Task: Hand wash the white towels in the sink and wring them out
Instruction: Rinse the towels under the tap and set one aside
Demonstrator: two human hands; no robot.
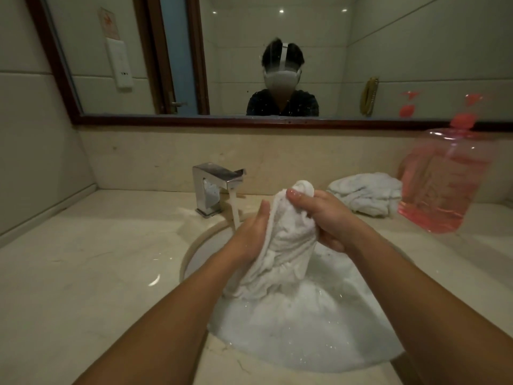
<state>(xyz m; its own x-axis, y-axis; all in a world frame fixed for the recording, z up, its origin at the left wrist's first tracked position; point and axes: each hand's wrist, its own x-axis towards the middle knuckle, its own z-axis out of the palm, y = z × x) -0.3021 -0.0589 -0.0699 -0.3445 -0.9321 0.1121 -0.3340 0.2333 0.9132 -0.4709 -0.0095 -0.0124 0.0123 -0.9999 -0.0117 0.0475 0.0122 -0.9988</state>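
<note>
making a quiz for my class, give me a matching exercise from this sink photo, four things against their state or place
1 tap
2 held towel
3 bottle
4 spare towel

a heaped on the counter
b running water
c gripped by left hand and right hand
d holds pink liquid

Pairs: 1-b, 2-c, 3-d, 4-a
</note>
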